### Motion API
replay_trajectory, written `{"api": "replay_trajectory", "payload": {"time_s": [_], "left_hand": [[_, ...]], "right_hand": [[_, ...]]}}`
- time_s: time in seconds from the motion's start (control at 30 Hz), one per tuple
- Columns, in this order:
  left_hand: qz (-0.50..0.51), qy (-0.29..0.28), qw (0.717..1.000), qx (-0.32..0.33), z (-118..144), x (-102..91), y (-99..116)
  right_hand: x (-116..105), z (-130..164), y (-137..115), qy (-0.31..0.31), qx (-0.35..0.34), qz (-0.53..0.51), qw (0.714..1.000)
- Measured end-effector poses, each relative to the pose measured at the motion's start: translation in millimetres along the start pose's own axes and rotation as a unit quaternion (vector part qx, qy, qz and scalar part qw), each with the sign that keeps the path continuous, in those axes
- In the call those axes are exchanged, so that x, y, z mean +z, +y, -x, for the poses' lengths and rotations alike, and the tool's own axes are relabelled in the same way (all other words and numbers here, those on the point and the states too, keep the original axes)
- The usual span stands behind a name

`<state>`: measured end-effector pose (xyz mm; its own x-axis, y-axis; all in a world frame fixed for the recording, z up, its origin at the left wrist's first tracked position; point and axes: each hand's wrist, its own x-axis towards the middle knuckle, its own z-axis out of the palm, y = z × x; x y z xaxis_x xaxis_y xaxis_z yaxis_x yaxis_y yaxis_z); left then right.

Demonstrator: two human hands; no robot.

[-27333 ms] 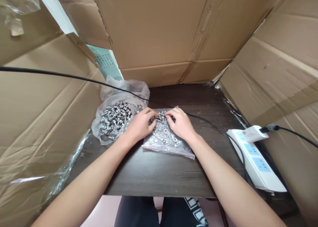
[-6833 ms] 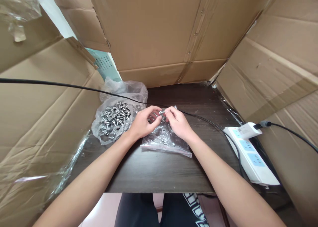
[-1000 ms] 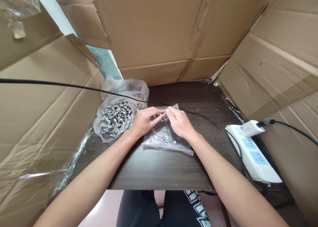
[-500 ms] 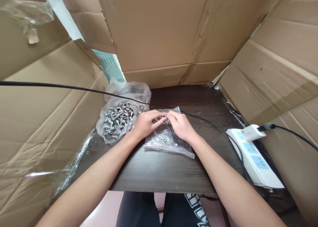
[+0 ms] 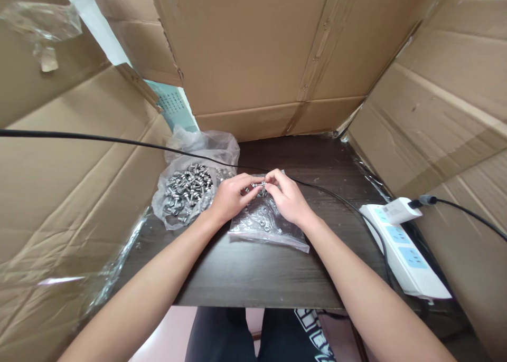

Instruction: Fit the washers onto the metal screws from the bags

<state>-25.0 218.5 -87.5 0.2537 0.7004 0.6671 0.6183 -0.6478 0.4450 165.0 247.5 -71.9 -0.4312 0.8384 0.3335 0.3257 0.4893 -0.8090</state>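
Both hands — left hand (image 5: 229, 197) and right hand (image 5: 288, 198) — pinch one small silver metal screw (image 5: 260, 183) between their fingertips above the clear flat plastic bag of washers (image 5: 266, 225), near the dark wooden tabletop's (image 5: 253, 272) far edge.

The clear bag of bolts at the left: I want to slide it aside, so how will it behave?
The bag of bolts probably feels heavy, being heaped with metal. Its thin crumpled film looks floppy, and the open mouth may spill bolts.
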Motion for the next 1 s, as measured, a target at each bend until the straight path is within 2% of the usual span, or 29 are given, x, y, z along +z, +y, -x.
{"api": "replay_trajectory", "payload": {"time_s": [0.17,0.37,0.57,0.73,1.0], "left_hand": [[0.015,-0.009,1.0,-0.02,-0.1,-0.6,3.0],[0.012,-0.005,1.0,-0.007,-0.2,-0.2,1.9],[0.003,0.003,1.0,0.001,-0.1,-0.3,0.7],[0.005,0.007,1.0,-0.001,-0.3,-0.7,2.1],[0.002,0.011,1.0,-0.012,-0.2,-1.1,1.4]], "right_hand": [[-0.4,-1.5,-2.1,-0.018,0.0,0.029,0.999],[0.8,-0.2,-1.0,-0.012,0.0,0.042,0.999],[0.7,0.8,0.5,0.023,-0.004,0.015,1.0],[1.3,0.3,-0.6,0.008,-0.008,0.019,1.0],[1.1,0.3,-1.1,0.016,-0.007,-0.008,1.0]]}}
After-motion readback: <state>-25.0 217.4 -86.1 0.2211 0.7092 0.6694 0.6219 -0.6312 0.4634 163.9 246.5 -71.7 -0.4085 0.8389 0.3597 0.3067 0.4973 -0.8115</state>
